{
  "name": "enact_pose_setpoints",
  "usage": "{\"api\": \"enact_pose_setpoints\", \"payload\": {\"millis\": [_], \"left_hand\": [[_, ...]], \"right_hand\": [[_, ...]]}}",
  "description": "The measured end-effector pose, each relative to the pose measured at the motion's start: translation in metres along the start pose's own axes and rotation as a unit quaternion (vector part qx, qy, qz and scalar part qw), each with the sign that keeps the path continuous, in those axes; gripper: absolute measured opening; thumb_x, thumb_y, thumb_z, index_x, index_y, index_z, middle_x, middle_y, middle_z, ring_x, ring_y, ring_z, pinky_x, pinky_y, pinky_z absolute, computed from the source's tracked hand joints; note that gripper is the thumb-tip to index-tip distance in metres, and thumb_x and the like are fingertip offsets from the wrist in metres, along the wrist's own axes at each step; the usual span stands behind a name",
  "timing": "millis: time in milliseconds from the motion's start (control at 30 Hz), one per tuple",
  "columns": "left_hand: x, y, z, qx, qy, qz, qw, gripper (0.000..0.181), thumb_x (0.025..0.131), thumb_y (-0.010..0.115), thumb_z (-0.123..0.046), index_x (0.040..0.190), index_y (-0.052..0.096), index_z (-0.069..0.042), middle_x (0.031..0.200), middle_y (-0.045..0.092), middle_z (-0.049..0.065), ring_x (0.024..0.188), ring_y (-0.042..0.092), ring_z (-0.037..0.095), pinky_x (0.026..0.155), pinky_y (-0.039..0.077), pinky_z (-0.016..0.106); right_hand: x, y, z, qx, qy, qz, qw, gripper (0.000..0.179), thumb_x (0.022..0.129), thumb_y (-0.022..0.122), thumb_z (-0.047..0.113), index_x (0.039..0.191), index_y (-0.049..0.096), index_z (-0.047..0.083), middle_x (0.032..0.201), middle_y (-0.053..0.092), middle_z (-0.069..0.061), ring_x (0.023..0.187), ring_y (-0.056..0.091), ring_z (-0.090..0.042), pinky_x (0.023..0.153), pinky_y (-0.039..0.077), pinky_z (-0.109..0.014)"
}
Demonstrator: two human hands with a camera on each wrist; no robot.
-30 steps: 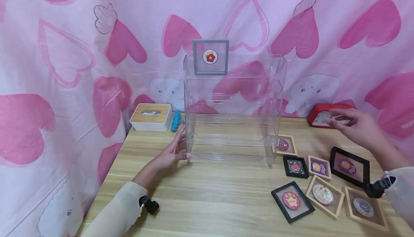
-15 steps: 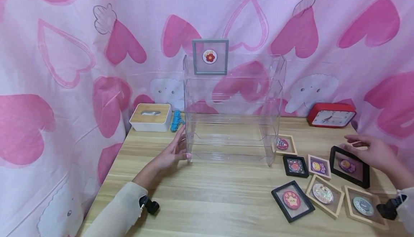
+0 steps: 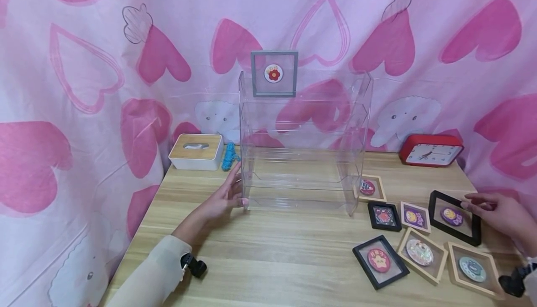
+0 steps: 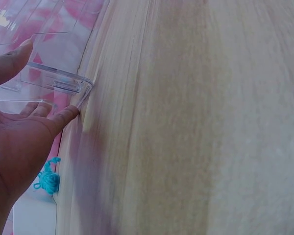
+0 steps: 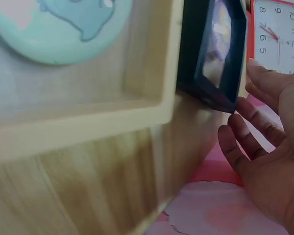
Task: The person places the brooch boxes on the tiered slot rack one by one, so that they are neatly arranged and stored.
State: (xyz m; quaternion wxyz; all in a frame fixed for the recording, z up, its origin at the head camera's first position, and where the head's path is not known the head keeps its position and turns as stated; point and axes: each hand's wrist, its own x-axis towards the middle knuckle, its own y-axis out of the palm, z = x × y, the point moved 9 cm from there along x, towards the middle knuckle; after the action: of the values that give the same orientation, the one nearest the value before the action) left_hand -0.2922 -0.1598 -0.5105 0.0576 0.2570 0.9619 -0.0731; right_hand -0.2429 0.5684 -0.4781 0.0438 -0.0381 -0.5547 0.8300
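A clear tiered display stand (image 3: 302, 203) stands upright on the wooden table. My left hand (image 3: 222, 200) holds its lower left side, thumb at the front edge and fingers along the outer side; in the left wrist view the fingertips reach the stand's bottom corner (image 4: 85, 87). A grey frame (image 3: 274, 95) with a red flower badge is upright on the top tier. At the right, my right hand (image 3: 499, 211) hovers at a black frame (image 3: 476, 230) with a purple-and-yellow badge. Its thumb and fingers are spread around the frame's far corner, right at the edge, not pinching it.
Several light wooden frames (image 3: 455, 274) and black frames (image 3: 362, 264) with round badges lie at the right. A red clock (image 3: 432, 152) stands behind them. A tissue box (image 3: 195, 162) and blue cord (image 3: 229, 157) are at the back left, before a pink heart curtain (image 3: 168, 88).
My right hand has moved from in front of the clock down and slightly right to the black frame, uncovering the clock face. The left hand and the stand have stayed in place.
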Motion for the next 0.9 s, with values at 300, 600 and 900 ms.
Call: {"api": "enact_pose_setpoints", "payload": {"millis": [300, 600, 900], "left_hand": [[0.0, 0.001, 0.001, 0.0, -0.008, -0.004, 1.0, 0.114, 0.104, 0.074, -0.009, 0.169, -0.001, -0.065, 0.188, 0.009, 0.007, 0.174, 0.013, 0.04, 0.139, 0.02, 0.063], [0.0, 0.0, 0.002, -0.004, -0.011, -0.009, 0.9999, 0.114, 0.104, 0.073, -0.006, 0.168, 0.001, -0.068, 0.187, 0.01, 0.006, 0.174, 0.014, 0.038, 0.139, 0.021, 0.062], [0.001, 0.001, 0.002, -0.004, -0.005, -0.005, 1.0, 0.114, 0.105, 0.072, -0.006, 0.171, -0.002, -0.062, 0.188, 0.007, 0.009, 0.174, 0.012, 0.041, 0.139, 0.019, 0.064]], "right_hand": [[-0.004, 0.012, -0.016, 0.012, 0.013, -0.016, 0.9997, 0.04, 0.109, 0.073, 0.022, 0.121, 0.073, -0.016, 0.108, 0.074, -0.04, 0.074, 0.045, 0.009, 0.058, 0.039, -0.011], [-0.003, 0.015, -0.023, 0.008, 0.028, -0.039, 0.9988, 0.04, 0.107, 0.074, 0.02, 0.116, 0.072, -0.019, 0.106, 0.072, -0.041, 0.076, 0.056, -0.013, 0.058, 0.037, -0.017], [-0.001, 0.018, -0.029, 0.029, 0.056, -0.028, 0.9976, 0.045, 0.112, 0.068, 0.025, 0.124, 0.068, -0.019, 0.11, 0.07, -0.04, 0.076, 0.057, -0.017, 0.057, 0.037, -0.017]]}}
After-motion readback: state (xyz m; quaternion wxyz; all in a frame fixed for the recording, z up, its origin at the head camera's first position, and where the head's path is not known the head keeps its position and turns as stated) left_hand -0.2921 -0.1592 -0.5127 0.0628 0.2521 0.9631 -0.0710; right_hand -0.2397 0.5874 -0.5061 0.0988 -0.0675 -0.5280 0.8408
